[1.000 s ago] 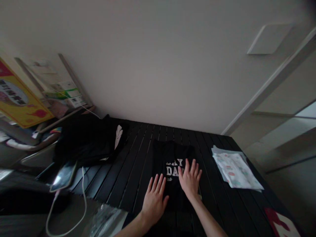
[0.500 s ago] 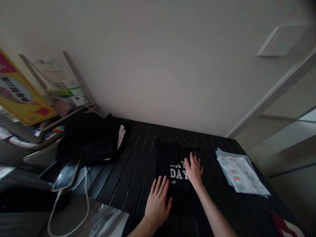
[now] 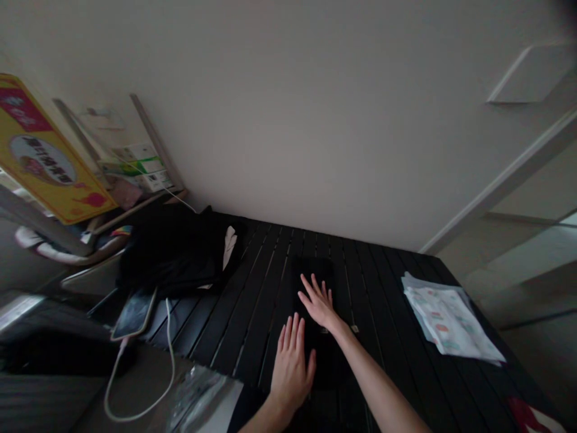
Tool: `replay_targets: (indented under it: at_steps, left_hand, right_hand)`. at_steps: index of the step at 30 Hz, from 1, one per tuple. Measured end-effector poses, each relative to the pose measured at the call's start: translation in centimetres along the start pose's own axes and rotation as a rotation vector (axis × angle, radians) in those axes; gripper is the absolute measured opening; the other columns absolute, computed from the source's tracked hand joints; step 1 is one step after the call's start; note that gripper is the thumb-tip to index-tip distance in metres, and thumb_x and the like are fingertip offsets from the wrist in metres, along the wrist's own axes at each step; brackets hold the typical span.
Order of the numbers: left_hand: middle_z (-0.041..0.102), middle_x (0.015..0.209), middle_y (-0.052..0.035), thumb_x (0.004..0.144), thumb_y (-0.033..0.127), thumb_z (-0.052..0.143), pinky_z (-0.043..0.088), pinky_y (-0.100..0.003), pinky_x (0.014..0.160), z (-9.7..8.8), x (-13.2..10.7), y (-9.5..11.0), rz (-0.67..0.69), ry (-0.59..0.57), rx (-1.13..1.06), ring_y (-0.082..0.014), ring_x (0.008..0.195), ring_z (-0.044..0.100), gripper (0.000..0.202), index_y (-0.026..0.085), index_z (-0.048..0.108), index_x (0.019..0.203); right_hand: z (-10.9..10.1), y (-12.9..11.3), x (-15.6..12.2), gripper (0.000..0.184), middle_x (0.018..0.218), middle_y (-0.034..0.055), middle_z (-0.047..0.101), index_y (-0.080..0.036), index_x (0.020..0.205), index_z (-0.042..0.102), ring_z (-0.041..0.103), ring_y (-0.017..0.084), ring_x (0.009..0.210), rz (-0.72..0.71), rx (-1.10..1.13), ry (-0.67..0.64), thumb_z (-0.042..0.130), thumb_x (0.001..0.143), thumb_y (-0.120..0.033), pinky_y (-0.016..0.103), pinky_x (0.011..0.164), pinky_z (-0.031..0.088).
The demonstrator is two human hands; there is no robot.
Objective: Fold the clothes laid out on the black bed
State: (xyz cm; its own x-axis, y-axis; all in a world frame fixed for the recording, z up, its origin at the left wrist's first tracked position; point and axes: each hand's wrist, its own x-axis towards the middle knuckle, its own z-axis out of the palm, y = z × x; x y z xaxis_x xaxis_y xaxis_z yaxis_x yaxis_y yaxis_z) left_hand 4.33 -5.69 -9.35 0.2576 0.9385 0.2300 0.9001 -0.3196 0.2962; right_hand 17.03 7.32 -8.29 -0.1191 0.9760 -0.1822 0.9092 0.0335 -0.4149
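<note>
A black garment [image 3: 314, 282] lies folded in a narrow strip on the dark slatted table [image 3: 238, 325], and no white lettering shows on it. My right hand [image 3: 319, 304] rests flat on its middle with the fingers spread. My left hand [image 3: 292, 368] lies palm down on the near end, just below and to the left of the right hand. Neither hand grips anything. The garment's near end is mostly hidden by my left hand and lost in shadow.
A heap of black cloth [image 3: 174, 255] with a white patch lies at the table's far left. A phone [image 3: 134, 314] with a white cable [image 3: 169, 361] sits by the left edge. Printed papers [image 3: 451, 322] lie on the right, beside a wall.
The white lettering is now covered and the garment looks narrower. My right hand has moved left toward the garment's middle, and the view has turned slightly.
</note>
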Motion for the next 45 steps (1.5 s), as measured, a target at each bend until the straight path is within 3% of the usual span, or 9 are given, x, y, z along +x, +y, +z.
replay_targets:
  at_steps: [5, 9, 15, 19, 25, 31, 36, 40, 45]
  left_hand:
    - [0.026, 0.156, -0.0057, 0.096, 0.039, 0.039, 0.035, -0.046, 0.113, 0.1, 0.1, 0.0, 0.019, -0.003, 0.020, -0.0268, 0.143, 0.021, 0.055, 0.019, 0.034, 0.147]
    - [0.030, 0.154, -0.0068, 0.096, 0.036, 0.038, 0.036, -0.047, 0.112, 0.2, 0.2, 0.0, 0.030, 0.013, 0.033, -0.0278, 0.143, 0.023, 0.051, 0.017, 0.040, 0.143]
    - [0.034, 0.153, -0.0073, 0.095, 0.032, 0.039, 0.036, -0.048, 0.112, 0.2, 0.0, 0.0, 0.028, 0.023, 0.015, -0.0277, 0.143, 0.023, 0.049, 0.017, 0.043, 0.141]
    - [0.036, 0.151, -0.0067, 0.095, 0.029, 0.037, 0.035, -0.048, 0.112, 0.1, -0.2, 0.0, 0.029, 0.007, 0.012, -0.0267, 0.142, 0.026, 0.046, 0.016, 0.046, 0.139]
    - [0.033, 0.152, -0.0070, 0.097, 0.040, 0.037, 0.027, -0.051, 0.114, -1.9, -1.5, -0.9, 0.178, -0.077, 0.021, -0.0254, 0.141, 0.030, 0.052, 0.021, 0.035, 0.146]
    - [0.022, 0.156, -0.0089, 0.084, 0.066, 0.049, 0.009, -0.060, 0.116, -4.0, -3.4, -2.8, 0.354, -0.228, 0.021, -0.0288, 0.143, 0.024, 0.089, 0.026, 0.008, 0.152]
    - [0.030, 0.153, -0.0099, 0.075, 0.058, 0.067, 0.013, -0.062, 0.114, -4.3, -4.1, -3.7, 0.448, -0.316, 0.026, -0.0298, 0.140, 0.031, 0.097, 0.027, 0.015, 0.151]
    - [0.050, 0.142, -0.0022, 0.090, 0.017, 0.051, 0.020, -0.054, 0.116, -5.7, -5.1, -4.4, 0.517, -0.303, -0.041, -0.0209, 0.133, 0.044, 0.055, 0.033, 0.040, 0.141]
    - [0.067, 0.120, 0.0029, 0.078, 0.005, 0.044, 0.029, -0.049, 0.114, -7.7, -5.2, -4.8, 0.319, -0.393, -0.299, -0.0187, 0.125, 0.052, 0.053, 0.033, 0.062, 0.119]
  right_hand:
    - [-0.1, 3.7, -4.3, 0.057, 0.147, 0.0169, 0.040, -0.014, 0.146, 0.032, 0.042, 0.028, 0.132, 0.028, -0.104, 0.188, 0.041, 0.092, -0.030, 0.039, 0.098, 0.041]
    - [0.3, 5.5, -9.6, 0.045, 0.125, 0.0158, 0.060, -0.013, 0.133, 0.049, 0.059, 0.027, 0.109, -0.002, -0.254, 0.245, 0.046, 0.090, -0.024, 0.039, 0.088, 0.045]
    - [-1.5, 2.9, -14.2, 0.023, 0.094, 0.0062, 0.068, -0.022, 0.098, 0.065, 0.061, 0.025, 0.094, -0.108, -0.348, 0.307, 0.044, 0.091, -0.015, 0.041, 0.083, 0.043]
    - [0.8, 1.5, -16.3, 0.025, 0.113, 0.0089, 0.067, -0.022, 0.103, 0.065, 0.059, 0.026, 0.107, -0.209, -0.329, 0.339, 0.046, 0.088, -0.014, 0.042, 0.093, 0.043]
    - [3.8, 3.5, -19.9, 0.079, 0.154, 0.0130, 0.029, -0.019, 0.149, 0.026, 0.031, 0.033, 0.139, -0.472, -0.251, 0.166, 0.056, 0.082, -0.048, 0.053, 0.110, 0.029]
    - [2.3, 6.8, -21.0, 0.096, 0.157, 0.0080, 0.022, -0.025, 0.153, 0.002, 0.023, 0.029, 0.143, -0.375, -0.222, 0.165, 0.057, 0.077, -0.044, 0.054, 0.115, 0.016]
    - [3.7, 8.9, -21.0, 0.083, 0.146, 0.0007, 0.045, -0.030, 0.150, 0.023, 0.043, 0.022, 0.132, -0.503, -0.308, 0.267, 0.049, 0.074, -0.011, 0.046, 0.111, 0.024]
    - [2.1, 7.9, -21.8, 0.051, 0.116, -0.0035, 0.069, -0.032, 0.123, 0.056, 0.058, 0.020, 0.113, -0.649, -0.274, 0.229, 0.054, 0.077, -0.011, 0.039, 0.104, 0.034]
    - [-1.9, 5.8, -22.2, 0.018, 0.105, -0.0026, 0.069, -0.031, 0.096, 0.062, 0.054, 0.020, 0.119, -0.531, -0.119, 0.133, 0.054, 0.083, -0.020, 0.037, 0.102, 0.039]
